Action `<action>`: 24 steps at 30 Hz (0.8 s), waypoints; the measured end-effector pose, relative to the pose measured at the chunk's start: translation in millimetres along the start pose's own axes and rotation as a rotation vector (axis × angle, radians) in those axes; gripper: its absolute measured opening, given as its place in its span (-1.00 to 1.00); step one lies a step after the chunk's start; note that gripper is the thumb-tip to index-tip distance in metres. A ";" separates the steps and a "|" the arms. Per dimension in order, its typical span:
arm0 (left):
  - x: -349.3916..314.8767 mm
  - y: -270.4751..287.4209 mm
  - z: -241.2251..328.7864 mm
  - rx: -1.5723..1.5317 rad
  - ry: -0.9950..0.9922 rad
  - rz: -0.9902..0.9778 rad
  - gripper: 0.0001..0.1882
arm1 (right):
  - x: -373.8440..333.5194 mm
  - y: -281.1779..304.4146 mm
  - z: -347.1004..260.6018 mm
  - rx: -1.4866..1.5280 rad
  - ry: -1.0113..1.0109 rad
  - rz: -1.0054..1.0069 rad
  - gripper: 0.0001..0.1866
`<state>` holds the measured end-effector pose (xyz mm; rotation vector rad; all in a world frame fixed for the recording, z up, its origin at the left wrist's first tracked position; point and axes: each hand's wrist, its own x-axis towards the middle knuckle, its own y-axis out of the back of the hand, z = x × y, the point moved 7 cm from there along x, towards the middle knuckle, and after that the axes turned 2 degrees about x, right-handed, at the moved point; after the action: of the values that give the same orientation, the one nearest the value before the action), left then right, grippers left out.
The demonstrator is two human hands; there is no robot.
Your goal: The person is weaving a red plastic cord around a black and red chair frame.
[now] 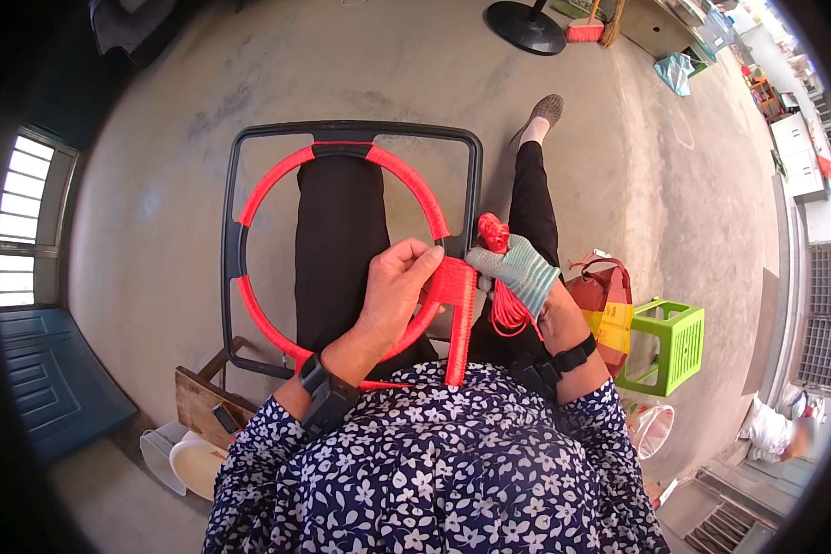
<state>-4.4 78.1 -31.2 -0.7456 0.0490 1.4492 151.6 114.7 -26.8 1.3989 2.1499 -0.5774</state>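
Observation:
A black square frame [478,175] with rounded corners rests across my lap. Its inner ring [408,175] is wound with red cord in several stretches, and bare black shows between them. A wider red-wrapped patch [453,283] joins the ring to the right side bar, which is wound in red down to my waist. My bare left hand [392,288] pinches the ring beside that patch, thumb on top; the other fingertips are partly hidden. In a grey-green glove, my right hand [517,272] closes around a bundle of red cord [495,233], just right of the frame. Loose loops hang below it.
A green plastic stool [681,349] and a red-and-yellow bag [606,309] stand to my right. At lower left are a wooden stool [203,406] and a pale basin [197,464]. A round black base [526,28] and a red broom [584,30] are at the far side.

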 end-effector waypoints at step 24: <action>-13.6 -4.7 24.2 0.094 -0.337 0.073 -0.61 | -62.3 -11.5 -98.3 -1.190 1.038 0.656 -0.53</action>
<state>-12.0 78.3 -4.1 -0.4193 -0.1150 1.6142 144.4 125.0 89.5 1.5371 1.7313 1.6948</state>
